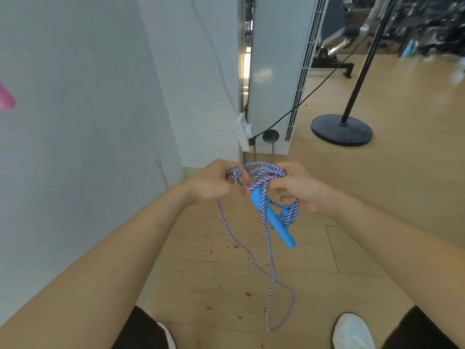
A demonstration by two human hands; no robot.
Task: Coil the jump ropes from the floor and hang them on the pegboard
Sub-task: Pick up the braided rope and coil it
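Head view looks down on both hands held close together in front of the body, over a wooden floor (377,202) near its edge along a pale wall (75,122). The left hand (214,183) pinches a strand of the blue-and-white striped jump rope (264,170) between thumb and curled fingers. The right hand (300,191) has its fingers curled round a bunch of coiled loops of the same rope, thumb over the top. One blue handle (273,219) hangs slanted down from between the hands, and a second blue handle (285,213) shows just behind it among the loops under the right hand. A long loose loop of rope drops from the hands toward the floor between the person's feet; whether it touches the floor I cannot tell. A white shoe (352,331) stands at the lower right. Farther off, a white power strip (242,132) sits at the wall's corner beside a tall white air conditioner (274,71), and a black round stand base (342,131) rests on the floor to the right. A pink object (6,98) shows at the left edge.
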